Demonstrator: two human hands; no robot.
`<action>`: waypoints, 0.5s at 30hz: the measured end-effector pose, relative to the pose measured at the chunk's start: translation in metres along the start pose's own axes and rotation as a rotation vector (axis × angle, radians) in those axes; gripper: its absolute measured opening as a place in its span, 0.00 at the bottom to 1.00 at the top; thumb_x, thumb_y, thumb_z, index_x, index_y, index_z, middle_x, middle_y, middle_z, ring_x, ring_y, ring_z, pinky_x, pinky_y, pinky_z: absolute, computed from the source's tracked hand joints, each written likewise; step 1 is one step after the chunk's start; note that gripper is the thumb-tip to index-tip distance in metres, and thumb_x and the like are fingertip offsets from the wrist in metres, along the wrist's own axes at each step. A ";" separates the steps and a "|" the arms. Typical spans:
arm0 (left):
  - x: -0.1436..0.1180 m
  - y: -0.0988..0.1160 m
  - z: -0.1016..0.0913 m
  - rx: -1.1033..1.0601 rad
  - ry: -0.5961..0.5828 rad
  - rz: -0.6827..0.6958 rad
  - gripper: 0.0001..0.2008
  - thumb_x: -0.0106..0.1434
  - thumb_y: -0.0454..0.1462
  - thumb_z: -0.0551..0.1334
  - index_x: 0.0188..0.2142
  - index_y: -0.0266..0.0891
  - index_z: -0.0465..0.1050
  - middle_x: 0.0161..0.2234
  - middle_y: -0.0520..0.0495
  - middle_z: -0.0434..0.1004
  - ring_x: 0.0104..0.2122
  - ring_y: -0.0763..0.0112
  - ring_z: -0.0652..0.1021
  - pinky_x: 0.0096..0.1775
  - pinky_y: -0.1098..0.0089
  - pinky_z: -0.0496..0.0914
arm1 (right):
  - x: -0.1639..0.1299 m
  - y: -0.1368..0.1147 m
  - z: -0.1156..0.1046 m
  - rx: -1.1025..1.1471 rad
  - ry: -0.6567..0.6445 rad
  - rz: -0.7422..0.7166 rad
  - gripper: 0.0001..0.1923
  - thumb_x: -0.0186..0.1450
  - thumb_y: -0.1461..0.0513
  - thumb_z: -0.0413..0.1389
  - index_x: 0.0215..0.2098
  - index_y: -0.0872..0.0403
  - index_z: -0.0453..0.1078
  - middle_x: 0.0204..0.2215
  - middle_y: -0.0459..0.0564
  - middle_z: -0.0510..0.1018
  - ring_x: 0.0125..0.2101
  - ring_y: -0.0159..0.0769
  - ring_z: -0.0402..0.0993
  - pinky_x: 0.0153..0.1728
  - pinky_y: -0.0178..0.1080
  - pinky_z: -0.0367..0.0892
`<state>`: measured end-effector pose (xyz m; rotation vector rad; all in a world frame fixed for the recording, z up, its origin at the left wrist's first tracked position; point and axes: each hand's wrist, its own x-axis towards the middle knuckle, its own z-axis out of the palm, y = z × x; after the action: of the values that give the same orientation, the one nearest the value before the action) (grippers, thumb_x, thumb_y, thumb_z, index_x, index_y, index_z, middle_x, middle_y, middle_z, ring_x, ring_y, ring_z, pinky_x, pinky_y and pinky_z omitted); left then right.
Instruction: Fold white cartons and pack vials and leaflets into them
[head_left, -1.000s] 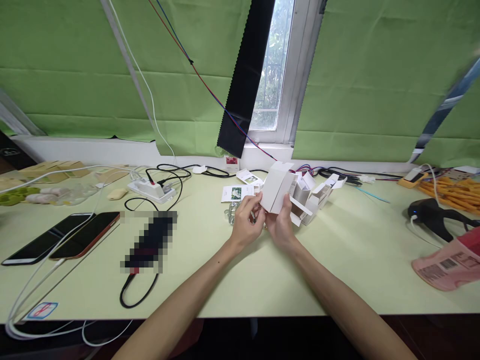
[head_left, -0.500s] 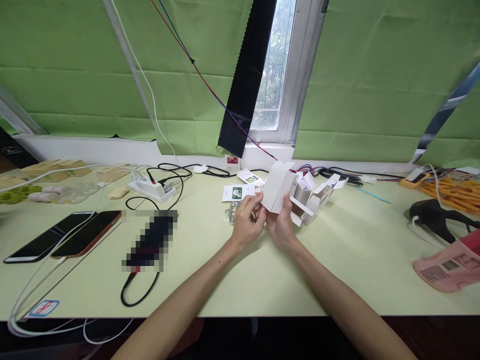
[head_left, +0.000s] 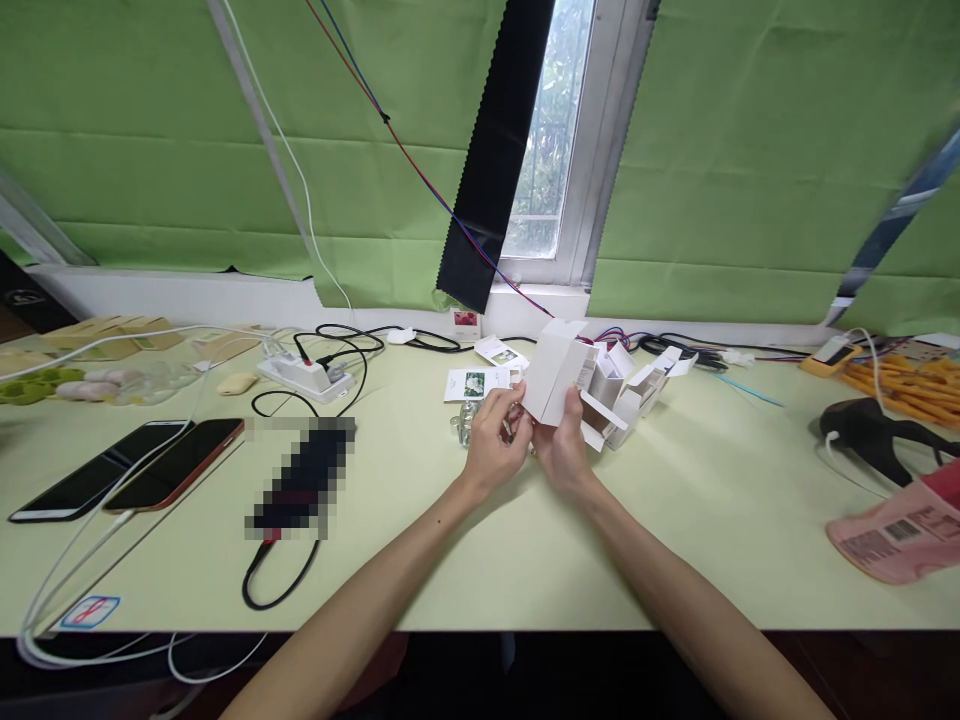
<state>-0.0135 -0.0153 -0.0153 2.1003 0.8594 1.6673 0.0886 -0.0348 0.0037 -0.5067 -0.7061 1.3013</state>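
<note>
A small white cardboard box [head_left: 553,372] with a raised end flap is held tilted above the table. My right hand [head_left: 564,450] grips its lower right part, thumb on the near face. At its lower left corner, my left hand [head_left: 496,440] is closed with fingertips pinched against the box. Small glass bottles [head_left: 466,422] stand just left of my left hand, partly hidden by it. Behind them lie a printed card [head_left: 475,385] with a flower picture and a second card [head_left: 501,352]. More open white boxes [head_left: 637,395] are to the right of the held one.
On the left lie two phones [head_left: 176,462], a blurred-out dark device [head_left: 304,480] on a black cable, and a white power strip [head_left: 306,376]. At right are a black handle-shaped device [head_left: 862,435], a pink pouch [head_left: 896,530] and orange sticks [head_left: 900,390]. Cables run along the wall.
Almost nothing differs. Both hands keep the same hold on the white box, and the view has shifted very slightly.
</note>
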 end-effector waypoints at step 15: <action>0.000 -0.001 -0.002 -0.005 0.008 -0.038 0.20 0.65 0.34 0.59 0.57 0.41 0.69 0.40 0.46 0.72 0.30 0.75 0.72 0.26 0.76 0.67 | -0.001 0.000 -0.001 -0.072 -0.060 -0.012 0.29 0.63 0.36 0.51 0.37 0.52 0.73 0.32 0.53 0.81 0.42 0.47 0.78 0.41 0.46 0.76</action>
<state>-0.0154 -0.0151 -0.0155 2.0626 0.8906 1.6576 0.0892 -0.0353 0.0028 -0.5223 -0.8066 1.2872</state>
